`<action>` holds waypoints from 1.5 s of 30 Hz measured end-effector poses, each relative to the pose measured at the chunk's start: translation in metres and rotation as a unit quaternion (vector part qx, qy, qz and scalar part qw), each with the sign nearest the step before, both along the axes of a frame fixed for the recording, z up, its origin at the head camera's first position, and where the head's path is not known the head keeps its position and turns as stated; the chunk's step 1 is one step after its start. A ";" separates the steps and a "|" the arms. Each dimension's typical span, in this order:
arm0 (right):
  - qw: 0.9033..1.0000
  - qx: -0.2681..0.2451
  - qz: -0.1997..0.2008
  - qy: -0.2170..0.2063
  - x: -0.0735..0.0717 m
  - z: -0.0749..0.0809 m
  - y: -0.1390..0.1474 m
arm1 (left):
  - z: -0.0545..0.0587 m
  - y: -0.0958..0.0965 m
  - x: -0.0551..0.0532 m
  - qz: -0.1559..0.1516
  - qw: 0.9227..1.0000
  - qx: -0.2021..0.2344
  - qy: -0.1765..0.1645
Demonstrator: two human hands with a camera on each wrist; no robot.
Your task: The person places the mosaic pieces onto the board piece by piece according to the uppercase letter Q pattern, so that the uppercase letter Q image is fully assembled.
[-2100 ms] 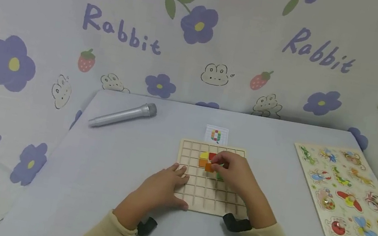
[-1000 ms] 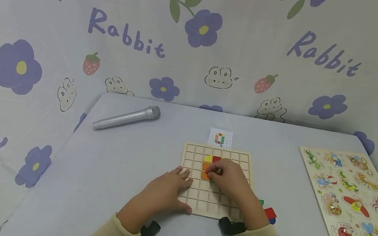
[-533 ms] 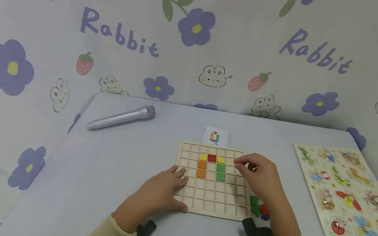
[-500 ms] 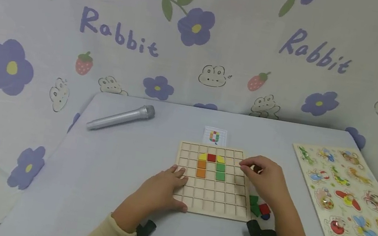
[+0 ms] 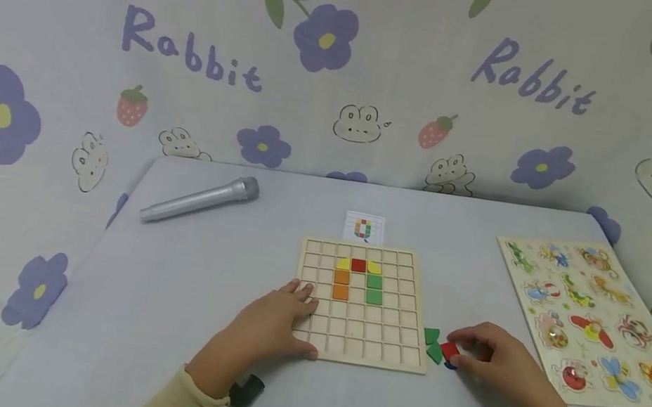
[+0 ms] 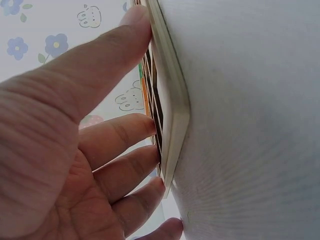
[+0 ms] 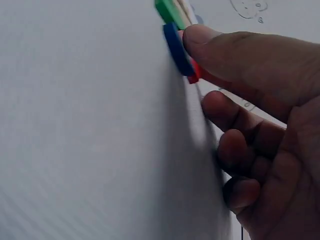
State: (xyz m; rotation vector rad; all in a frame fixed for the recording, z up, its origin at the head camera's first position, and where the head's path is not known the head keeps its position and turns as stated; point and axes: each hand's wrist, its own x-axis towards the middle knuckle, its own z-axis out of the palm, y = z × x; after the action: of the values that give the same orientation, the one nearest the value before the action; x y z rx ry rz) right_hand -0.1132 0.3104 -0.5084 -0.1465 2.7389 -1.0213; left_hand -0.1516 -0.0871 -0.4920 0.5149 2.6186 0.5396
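Right hand point(image 5: 503, 368) pinches the red block point(image 5: 449, 352), probably light, stiff, best held by edges; left hand point(image 5: 271, 321) rests relaxed on grid board point(image 5: 366, 331).

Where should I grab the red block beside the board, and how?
Probably pinch the red block by opposite edges, coming from the right, where the right hand is. It is a flat square, so its edges suit a pinch; the green pieces crowd its left. It seems to overlap the blue piece, so a high pinch may avoid dragging that along.
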 end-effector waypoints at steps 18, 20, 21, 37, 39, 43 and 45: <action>0.999 0.018 -0.021 0.031 -0.007 -0.004 -0.036 | -0.004 -0.002 -0.001 0.000 1.000 -0.001 0.002; 0.999 0.011 -0.032 0.015 -0.007 -0.003 -0.037 | -0.005 -0.003 0.000 -0.001 1.000 -0.004 0.003; 0.999 0.009 -0.036 0.009 -0.007 -0.003 -0.037 | -0.005 -0.003 0.000 -0.002 1.000 -0.005 0.004; 0.996 -0.060 -0.062 0.030 -0.034 0.029 -0.126 | -0.005 -0.007 -0.003 0.001 1.000 -0.012 -0.001; 0.995 -0.079 -0.064 0.006 -0.041 0.025 -0.146 | -0.005 -0.007 -0.003 0.000 1.000 -0.012 -0.001; 0.993 -0.083 -0.087 -0.021 -0.048 0.012 -0.171 | -0.005 -0.007 -0.004 -0.004 1.000 -0.009 0.001; 0.992 -0.074 -0.103 -0.023 -0.049 0.008 -0.177 | -0.005 -0.007 -0.004 -0.006 1.000 -0.009 0.003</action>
State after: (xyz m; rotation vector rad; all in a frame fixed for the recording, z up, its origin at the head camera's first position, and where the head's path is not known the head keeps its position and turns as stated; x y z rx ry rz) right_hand -0.1622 0.1336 -0.5007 0.1386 2.6784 -1.2646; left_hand -0.1555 -0.0943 -0.4975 0.5278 2.6222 0.5104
